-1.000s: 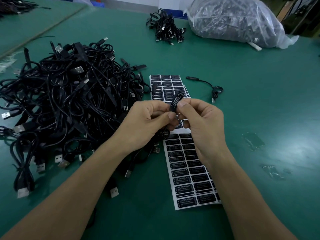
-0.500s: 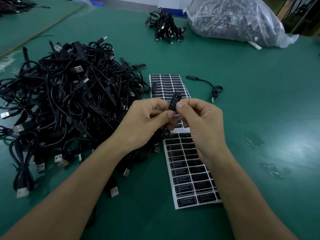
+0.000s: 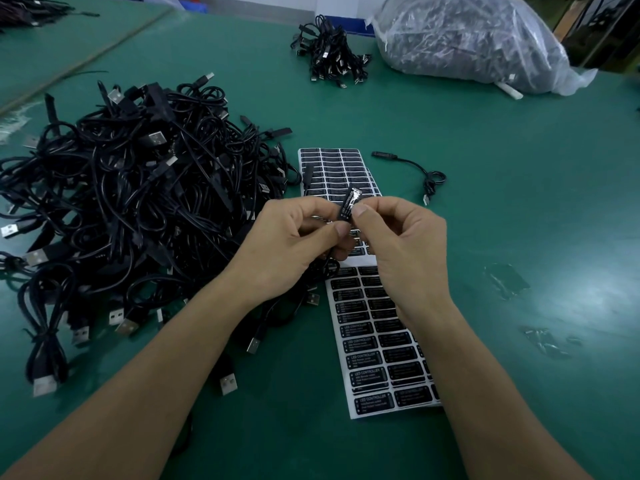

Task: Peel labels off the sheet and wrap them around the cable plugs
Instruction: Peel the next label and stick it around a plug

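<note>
Nearest, on the person's side of the grip: label sheet [image 3: 377,344] flat on the green table [image 3: 519,220], running under the R forearm, most rows full.

At the grip: L hand [image 3: 298,244] pinches the plug [image 3: 341,220] low down btw thumb & forefinger, its cable dropping below the grip toward the sheet. R hand [image 3: 398,244] pinches the label [image 3: 350,202] from the right side w/ thumb & forefinger; other fingers curled. Label stands up out of the grip, tilted away-right, "LED CONTROLLER" print facing up, top end glossy & a bit crinkled. Both hands closed on the same small piece, thumbs nearly touching.

Step, as I read it: mid-wrap, label 1 already peeled & stuck along the plug, loose edge not yet rolled down. Next move prob. needs R thumb to roll & press the free edge round while L keeps the plug from twisting; then drop it & take 1 more.

Left of the grip: big cable pile [image 3: 131,202]. Just beyond: 2nd sheet [image 3: 332,168]. Beyond-right: 1 loose cable [image 3: 415,171]. Far beyond: small bundle [image 3: 329,53], plastic bag [image 3: 467,39].

Vs 1 s ago: hands barely shift; label looks snugger on the plug, print turned more to view.
</note>
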